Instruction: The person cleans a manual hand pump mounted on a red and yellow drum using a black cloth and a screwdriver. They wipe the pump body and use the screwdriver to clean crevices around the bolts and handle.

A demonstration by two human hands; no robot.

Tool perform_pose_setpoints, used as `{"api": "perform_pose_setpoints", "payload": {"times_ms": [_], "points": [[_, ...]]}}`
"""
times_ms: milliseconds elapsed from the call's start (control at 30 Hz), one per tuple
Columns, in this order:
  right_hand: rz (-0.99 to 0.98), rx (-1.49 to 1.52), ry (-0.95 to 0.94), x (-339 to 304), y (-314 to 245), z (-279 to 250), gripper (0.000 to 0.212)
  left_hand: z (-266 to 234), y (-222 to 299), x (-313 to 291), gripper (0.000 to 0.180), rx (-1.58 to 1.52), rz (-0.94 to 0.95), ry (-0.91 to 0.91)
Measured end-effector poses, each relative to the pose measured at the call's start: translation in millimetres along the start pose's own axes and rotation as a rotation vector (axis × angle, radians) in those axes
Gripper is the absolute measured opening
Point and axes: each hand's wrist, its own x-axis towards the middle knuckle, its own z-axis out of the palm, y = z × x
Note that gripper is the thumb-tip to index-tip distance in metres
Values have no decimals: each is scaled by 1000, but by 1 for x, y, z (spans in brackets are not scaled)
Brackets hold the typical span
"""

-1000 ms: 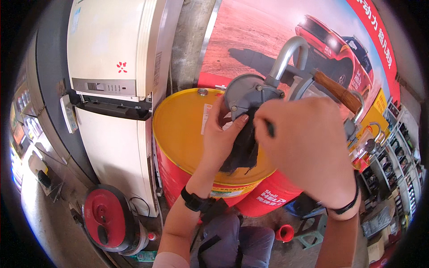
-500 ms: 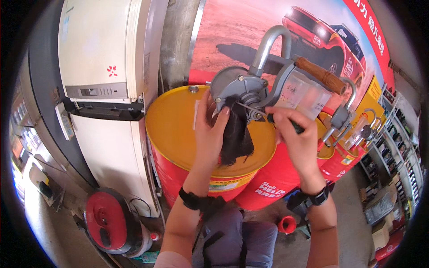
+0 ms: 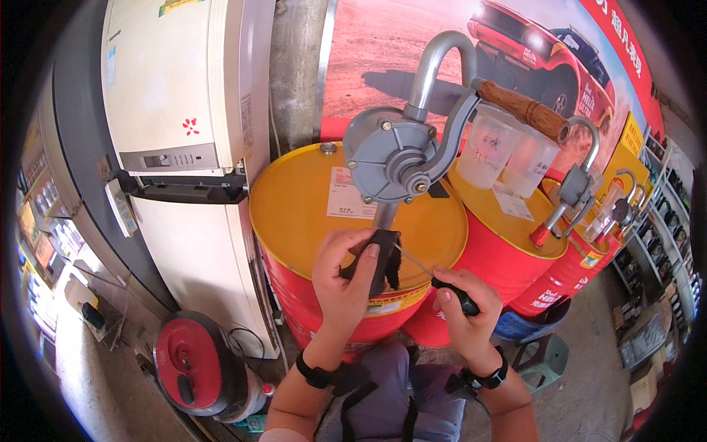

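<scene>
My left hand is closed on a black cloth, bunched between thumb and fingers above the near rim of the yellow-topped drum. My right hand grips a screwdriver by its dark handle. Its thin metal shaft points up and left, and the tip meets the cloth; whether the cloth wraps around it is hidden. Just beyond both hands stands a grey hand-crank drum pump, with a curved spout and a wooden crank handle. Neither hand touches the pump.
More red drums with yellow tops stand to the right, with translucent plastic jugs and other pumps. At left are a cream cabinet-like appliance and a red-lidded round machine. A green stool sits low at right.
Both hands have come down and away from the pump's face, bringing the cloth and screwdriver nearer to me. The pump's front is now uncovered. The view has shifted slightly.
</scene>
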Motion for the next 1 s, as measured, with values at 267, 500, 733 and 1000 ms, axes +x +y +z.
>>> {"api": "perform_pose_setpoints", "payload": {"times_ms": [267,500,733,1000], "points": [[-206,-339,87,0,9,24,40,11,-4,-3,32,-8,-54,17],[-171,-426,96,12,26,79,51,6,3,4,39,4,18,-44],[-105,-334,197,14,37,118,53,5,5,11,39,93,57,-114],[17,-55,184,0,26,125,55,2,11,3,41,169,73,-133]]}}
